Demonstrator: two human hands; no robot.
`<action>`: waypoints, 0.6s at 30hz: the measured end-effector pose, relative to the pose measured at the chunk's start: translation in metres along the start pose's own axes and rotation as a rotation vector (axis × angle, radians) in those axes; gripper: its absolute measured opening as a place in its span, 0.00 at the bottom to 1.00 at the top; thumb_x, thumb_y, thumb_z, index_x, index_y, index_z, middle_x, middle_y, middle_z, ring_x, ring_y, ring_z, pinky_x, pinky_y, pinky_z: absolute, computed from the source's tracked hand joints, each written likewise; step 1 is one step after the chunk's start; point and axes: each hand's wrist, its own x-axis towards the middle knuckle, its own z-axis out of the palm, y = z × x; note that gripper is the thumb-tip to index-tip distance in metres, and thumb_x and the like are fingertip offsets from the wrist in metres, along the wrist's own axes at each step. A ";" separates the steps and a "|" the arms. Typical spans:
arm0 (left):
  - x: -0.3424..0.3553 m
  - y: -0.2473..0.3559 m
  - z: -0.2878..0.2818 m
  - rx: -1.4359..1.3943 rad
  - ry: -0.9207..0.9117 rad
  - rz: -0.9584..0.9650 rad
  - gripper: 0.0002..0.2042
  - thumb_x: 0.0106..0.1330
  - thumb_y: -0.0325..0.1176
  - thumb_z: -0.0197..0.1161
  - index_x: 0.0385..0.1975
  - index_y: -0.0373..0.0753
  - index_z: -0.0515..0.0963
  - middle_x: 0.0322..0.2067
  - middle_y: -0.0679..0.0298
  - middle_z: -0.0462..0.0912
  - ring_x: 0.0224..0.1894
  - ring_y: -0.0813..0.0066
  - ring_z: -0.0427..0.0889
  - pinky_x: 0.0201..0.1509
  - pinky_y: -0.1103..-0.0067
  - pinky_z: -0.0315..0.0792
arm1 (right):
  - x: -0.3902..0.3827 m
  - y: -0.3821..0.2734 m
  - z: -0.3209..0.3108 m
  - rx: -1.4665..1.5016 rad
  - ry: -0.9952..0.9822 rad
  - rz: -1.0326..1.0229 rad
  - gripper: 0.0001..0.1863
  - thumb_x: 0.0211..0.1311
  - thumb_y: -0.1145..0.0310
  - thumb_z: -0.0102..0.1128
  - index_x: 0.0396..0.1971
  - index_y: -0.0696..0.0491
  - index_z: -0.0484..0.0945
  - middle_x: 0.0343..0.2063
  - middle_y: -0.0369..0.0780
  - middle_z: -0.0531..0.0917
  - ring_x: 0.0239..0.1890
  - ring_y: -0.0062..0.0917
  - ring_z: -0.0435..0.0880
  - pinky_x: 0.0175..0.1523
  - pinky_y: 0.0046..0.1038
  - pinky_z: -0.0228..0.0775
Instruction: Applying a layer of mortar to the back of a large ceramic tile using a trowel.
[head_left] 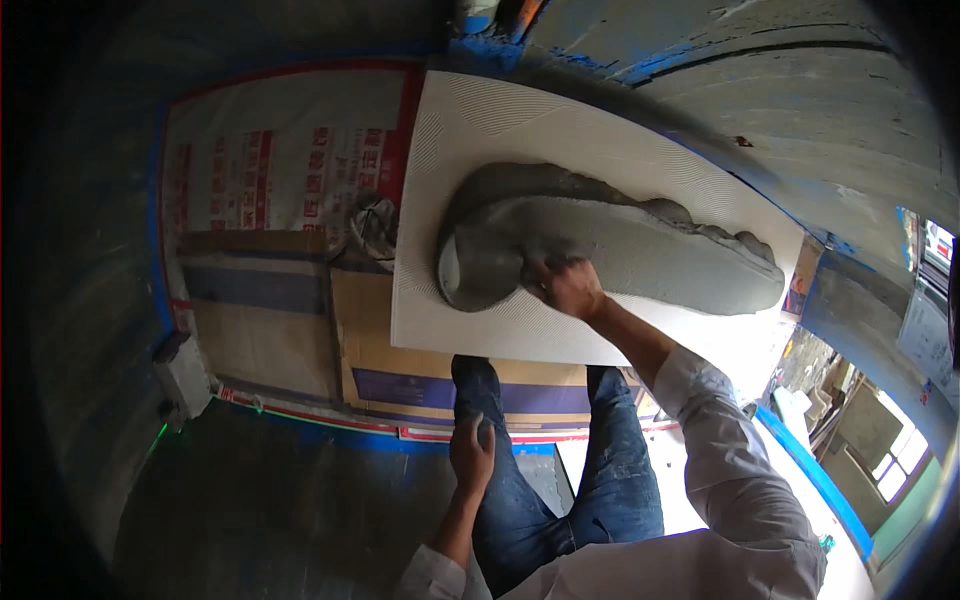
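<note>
My right hand (570,287) is closed round the handle of a trowel (484,262). Its flat blade lies on a broad band of wet grey mortar (650,250), near the band's left end. The mortar is smooth along its middle and lumpy along its far edge. Beneath it is a large pale tile or slab (560,335), with fine ridges showing at its far left corner. My left hand (473,452) rests on my left leg near the knee, fingers partly hidden, and seems open and to hold nothing.
Left of the slab lie cardboard sheets (260,340) and a printed plastic cover (270,150), with a crumpled bag (374,228) by the slab's edge. A white box-like object (183,375) stands farther left. Grey walls (780,100) rise beyond the slab.
</note>
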 end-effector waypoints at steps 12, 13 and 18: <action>0.024 0.018 0.033 0.287 0.119 0.132 0.16 0.73 0.39 0.67 0.49 0.33 0.87 0.54 0.48 0.88 0.62 0.46 0.82 0.72 0.56 0.71 | -0.092 0.095 0.035 0.558 0.698 0.837 0.28 0.80 0.37 0.58 0.45 0.50 0.82 0.25 0.44 0.85 0.22 0.37 0.84 0.32 0.41 0.77; 0.024 0.017 0.024 0.300 0.087 0.104 0.16 0.73 0.39 0.66 0.50 0.34 0.87 0.54 0.48 0.88 0.63 0.46 0.82 0.73 0.56 0.70 | -0.085 0.073 0.037 1.316 0.693 0.891 0.28 0.80 0.35 0.55 0.42 0.47 0.80 0.22 0.38 0.78 0.19 0.29 0.76 0.28 0.34 0.69; 0.031 0.013 0.017 0.397 0.075 0.146 0.15 0.72 0.39 0.67 0.49 0.34 0.86 0.55 0.49 0.88 0.64 0.46 0.81 0.72 0.55 0.70 | 0.023 0.012 0.024 2.263 0.331 0.694 0.29 0.80 0.30 0.50 0.34 0.42 0.74 0.18 0.28 0.66 0.14 0.16 0.60 0.20 0.22 0.49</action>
